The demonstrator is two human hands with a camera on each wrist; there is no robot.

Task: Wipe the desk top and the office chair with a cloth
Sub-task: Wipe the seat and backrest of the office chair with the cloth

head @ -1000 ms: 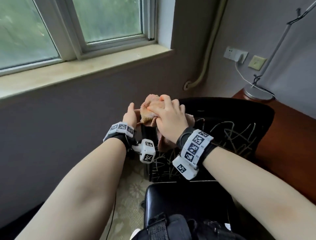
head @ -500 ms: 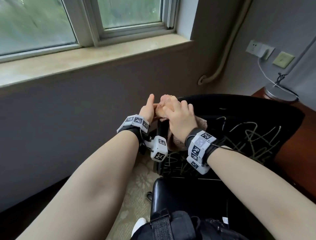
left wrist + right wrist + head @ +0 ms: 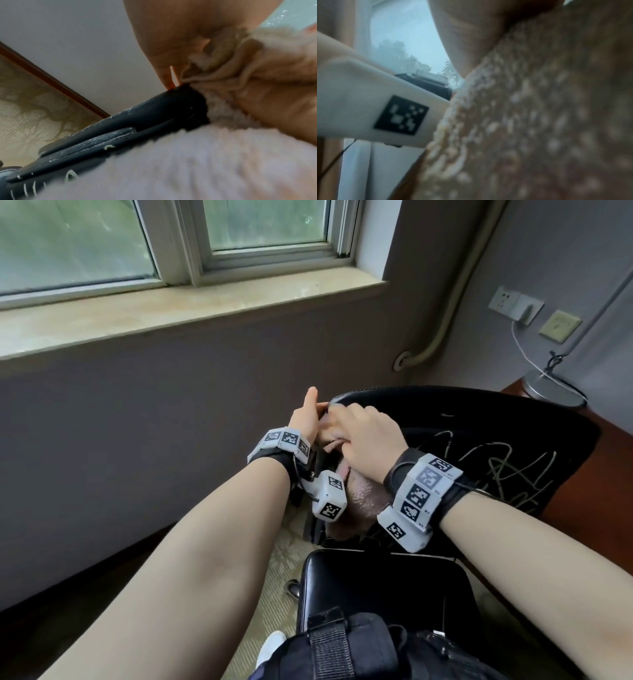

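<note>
The black office chair's backrest stands in front of me, its seat below. A beige fluffy cloth is draped over the backrest's top left corner and hangs down its left edge. My right hand lies curled on top of the cloth and grips it. My left hand holds the cloth from the left side with its thumb pointing up; its fingers are hidden. In the left wrist view the bunched cloth wraps the dusty black chair frame. The cloth fills the right wrist view.
The reddish-brown desk stands behind the chair at the right, with a lamp base and a white cable on it. A grey wall and window sill are close ahead. Patterned carpet lies left of the seat.
The cloth bulged above my fingers before; now the right hand covers it and more of it hangs down the backrest's left edge. Both hands have stayed at the corner.
</note>
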